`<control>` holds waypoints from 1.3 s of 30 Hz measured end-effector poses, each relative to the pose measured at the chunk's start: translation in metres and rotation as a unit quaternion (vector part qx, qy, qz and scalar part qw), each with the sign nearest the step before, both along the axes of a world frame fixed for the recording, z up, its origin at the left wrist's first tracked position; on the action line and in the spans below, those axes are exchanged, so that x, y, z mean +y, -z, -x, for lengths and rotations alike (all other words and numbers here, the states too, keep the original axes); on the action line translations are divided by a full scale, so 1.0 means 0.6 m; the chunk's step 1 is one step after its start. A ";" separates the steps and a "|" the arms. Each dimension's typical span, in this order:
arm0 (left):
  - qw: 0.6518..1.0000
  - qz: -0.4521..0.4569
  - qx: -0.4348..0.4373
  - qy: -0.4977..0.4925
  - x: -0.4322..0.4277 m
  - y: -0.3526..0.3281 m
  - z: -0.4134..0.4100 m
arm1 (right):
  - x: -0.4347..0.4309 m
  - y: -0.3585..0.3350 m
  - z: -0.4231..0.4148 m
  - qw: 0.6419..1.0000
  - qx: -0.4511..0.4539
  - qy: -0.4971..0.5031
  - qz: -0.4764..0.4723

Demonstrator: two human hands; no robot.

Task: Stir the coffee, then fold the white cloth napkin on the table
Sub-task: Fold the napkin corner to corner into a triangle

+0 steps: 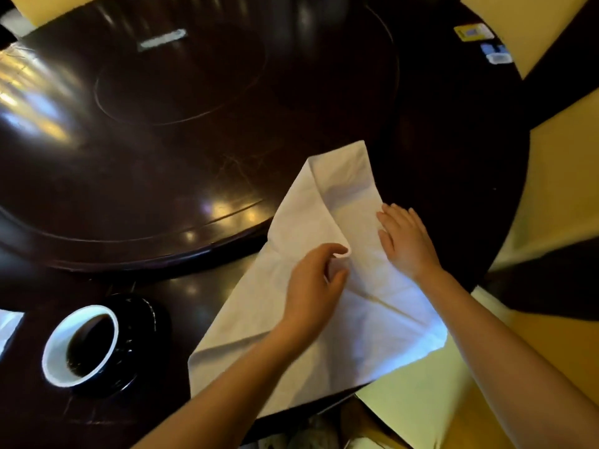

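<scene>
The left hand (312, 283) pinches the turned-over edge of the white cloth napkin (324, 254) between thumb and fingertips, lifting a small roll of fabric. The right hand (405, 241) grasps nothing; it lies flat and spread on the cloth just beside that fold, pinning the layer down. The napkin sprawls across the near right part of the dark round table (194, 157), one corner pointing toward the middle, its nearest corner reaching the table's near edge and slightly overhanging it. A long flap is already doubled over along the left side, though wrinkles run through the lower half.

To fold well from here, I'd say the pinched edge should be carried across in one even sweep while the flat hand holds the base, then the crease pressed out from the centre.

The coffee cup (81, 345), dark liquid inside, stands on its black saucer (142, 345) near the near left edge, well apart from the cloth.
</scene>
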State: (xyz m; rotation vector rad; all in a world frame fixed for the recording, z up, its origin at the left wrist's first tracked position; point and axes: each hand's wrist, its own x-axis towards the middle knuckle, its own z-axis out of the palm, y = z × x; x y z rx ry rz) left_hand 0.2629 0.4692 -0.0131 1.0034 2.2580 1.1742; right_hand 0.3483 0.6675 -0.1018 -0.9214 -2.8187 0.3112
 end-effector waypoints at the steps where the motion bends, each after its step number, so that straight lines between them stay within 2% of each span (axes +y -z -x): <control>1: 1.000 0.005 -0.018 0.011 0.003 0.013 -0.025 | 0.001 -0.002 -0.012 1.000 0.019 0.013 0.003; 8: 0.997 0.035 -0.044 0.060 0.022 0.063 -0.137 | -0.045 0.001 -0.176 0.993 0.077 0.090 0.017; 15: 0.991 0.048 0.035 0.123 0.048 0.080 -0.194 | -0.100 0.021 -0.232 0.969 0.183 0.161 0.049; 16: 0.990 0.045 0.045 0.127 0.052 0.082 -0.200 | -0.109 0.025 -0.236 0.955 0.218 0.186 0.081; 18: 0.989 0.030 0.066 0.128 0.058 0.088 -0.211 | -0.134 0.029 -0.246 0.903 0.295 0.253 0.186; 21: 0.987 0.015 0.093 0.128 0.063 0.094 -0.227 | -0.166 0.034 -0.254 0.789 0.332 0.351 0.380; 23: 0.982 0.018 0.119 0.143 0.066 0.099 -0.237 | -0.179 0.034 -0.258 0.702 0.341 0.359 0.512; 25: 0.974 0.023 0.154 0.162 0.064 0.104 -0.242 | -0.189 0.030 -0.264 0.655 0.357 0.345 0.569; 29: 0.942 0.006 0.255 0.220 0.051 0.120 -0.234 | -0.197 0.027 -0.275 0.609 0.413 0.327 0.593; 32: 0.913 0.010 0.312 0.262 0.042 0.135 -0.223 | -0.197 0.028 -0.276 0.604 0.413 0.333 0.594; 39: 0.915 -0.009 0.306 0.262 0.030 0.142 -0.220 | -0.206 0.021 -0.282 0.572 0.422 0.351 0.610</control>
